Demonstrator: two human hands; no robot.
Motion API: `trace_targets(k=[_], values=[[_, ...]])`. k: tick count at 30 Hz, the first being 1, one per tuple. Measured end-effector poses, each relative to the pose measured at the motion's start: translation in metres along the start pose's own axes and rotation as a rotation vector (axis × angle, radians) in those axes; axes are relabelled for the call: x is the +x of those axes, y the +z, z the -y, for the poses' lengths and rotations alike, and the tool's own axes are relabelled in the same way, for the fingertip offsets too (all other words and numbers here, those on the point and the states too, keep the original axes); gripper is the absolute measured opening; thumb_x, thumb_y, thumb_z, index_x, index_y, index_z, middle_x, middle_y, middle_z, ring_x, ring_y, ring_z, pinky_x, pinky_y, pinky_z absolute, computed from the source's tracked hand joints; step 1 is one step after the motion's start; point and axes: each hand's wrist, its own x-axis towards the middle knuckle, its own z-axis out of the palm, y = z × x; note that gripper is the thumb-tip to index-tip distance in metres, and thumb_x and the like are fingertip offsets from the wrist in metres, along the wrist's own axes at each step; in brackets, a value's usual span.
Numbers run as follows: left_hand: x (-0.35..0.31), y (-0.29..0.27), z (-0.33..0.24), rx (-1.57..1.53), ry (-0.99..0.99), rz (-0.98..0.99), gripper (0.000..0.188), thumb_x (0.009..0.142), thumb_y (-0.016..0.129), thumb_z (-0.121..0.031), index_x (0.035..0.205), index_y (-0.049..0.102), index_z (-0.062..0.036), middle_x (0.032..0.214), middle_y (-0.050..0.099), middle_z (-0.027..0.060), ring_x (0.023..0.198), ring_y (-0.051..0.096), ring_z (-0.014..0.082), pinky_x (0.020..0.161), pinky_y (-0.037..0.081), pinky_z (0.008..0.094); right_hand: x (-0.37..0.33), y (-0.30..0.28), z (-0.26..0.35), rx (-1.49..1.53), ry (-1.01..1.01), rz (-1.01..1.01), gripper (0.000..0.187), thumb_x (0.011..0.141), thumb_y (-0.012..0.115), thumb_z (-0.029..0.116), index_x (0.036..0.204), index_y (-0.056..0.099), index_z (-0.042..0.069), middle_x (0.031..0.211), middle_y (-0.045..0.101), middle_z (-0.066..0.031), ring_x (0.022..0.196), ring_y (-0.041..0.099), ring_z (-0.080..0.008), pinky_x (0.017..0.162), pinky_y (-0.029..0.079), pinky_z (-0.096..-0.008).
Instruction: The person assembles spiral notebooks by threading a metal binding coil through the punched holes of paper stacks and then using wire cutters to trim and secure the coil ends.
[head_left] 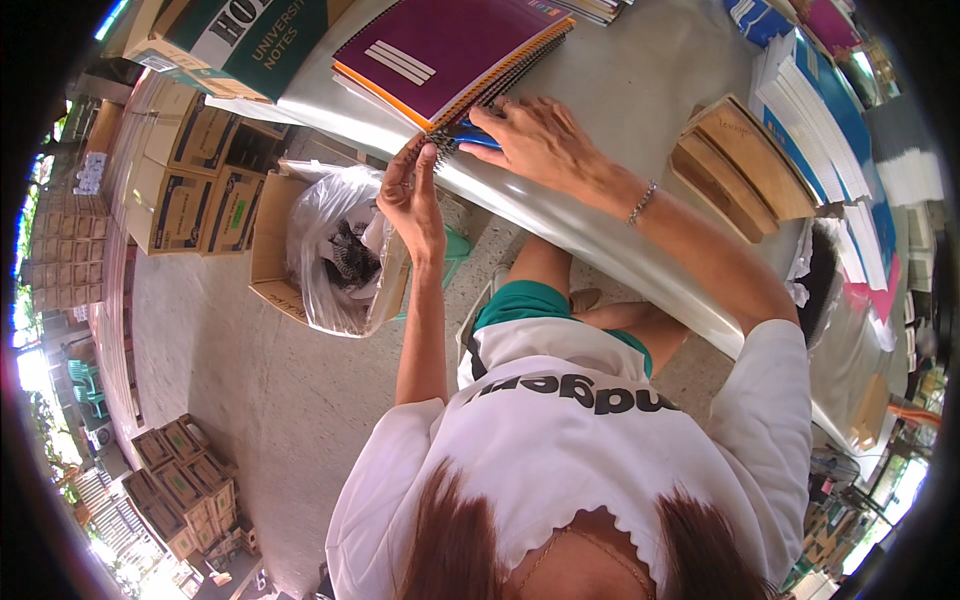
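Note:
A stack of spiral notebooks with a purple top cover lies at the table's near edge, a black coil binding along its right side. At the stack's near corner, my left hand is closed, thumb and fingertips pinching the loose end of the black coil. My right hand is wrapped round blue-handled pliers, just right of the left fingertips. The pliers' jaws are at the coil end, partly hidden by the fingers; whether they touch it I cannot tell.
Below my left hand stands a cardboard box lined with clear plastic, dark coil scraps inside. A green carton sits at the table's left. To the right are brown wooden blocks and stacked blue-covered books. Cartons pile up leftward.

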Motion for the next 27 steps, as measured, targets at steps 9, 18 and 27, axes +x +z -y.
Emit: trace_targets(k=[9, 18, 27], values=[[-0.001, -0.004, 0.007, -0.298, -0.092, 0.000, 0.029, 0.094, 0.062, -0.018, 0.115, 0.057, 0.0005, 0.107, 0.065, 0.0099, 0.099, 0.061, 0.0158, 0.093, 0.047, 0.0295, -0.005, -0.017, 0.006, 0.074, 0.188, 0.226, 0.037, 0.089, 0.062, 0.042, 0.104, 0.059, 0.009, 0.084, 0.066, -0.0117, 0.073, 0.066, -0.0308, 0.070, 0.051, -0.0435], [0.000, -0.010, 0.010, -0.546, -0.294, 0.072, 0.036, 0.090, 0.068, -0.017, 0.116, 0.047, -0.0053, 0.109, 0.057, 0.0067, 0.103, 0.055, 0.0156, 0.096, 0.044, 0.0306, -0.026, -0.012, 0.000, 0.015, 0.192, 0.098, 0.045, 0.089, 0.060, 0.048, 0.116, 0.060, 0.011, 0.110, 0.058, -0.0169, 0.098, 0.056, -0.0307, 0.082, 0.044, -0.0458], [0.001, -0.007, 0.013, -0.258, -0.127, 0.161, 0.030, 0.087, 0.073, -0.013, 0.109, 0.054, -0.0065, 0.103, 0.056, 0.0020, 0.095, 0.052, 0.0087, 0.085, 0.040, 0.0234, -0.023, -0.004, 0.004, 0.034, 0.171, 0.070, 0.042, 0.088, 0.062, 0.047, 0.109, 0.061, 0.011, 0.101, 0.058, -0.0147, 0.093, 0.056, -0.0296, 0.076, 0.043, -0.0445]])
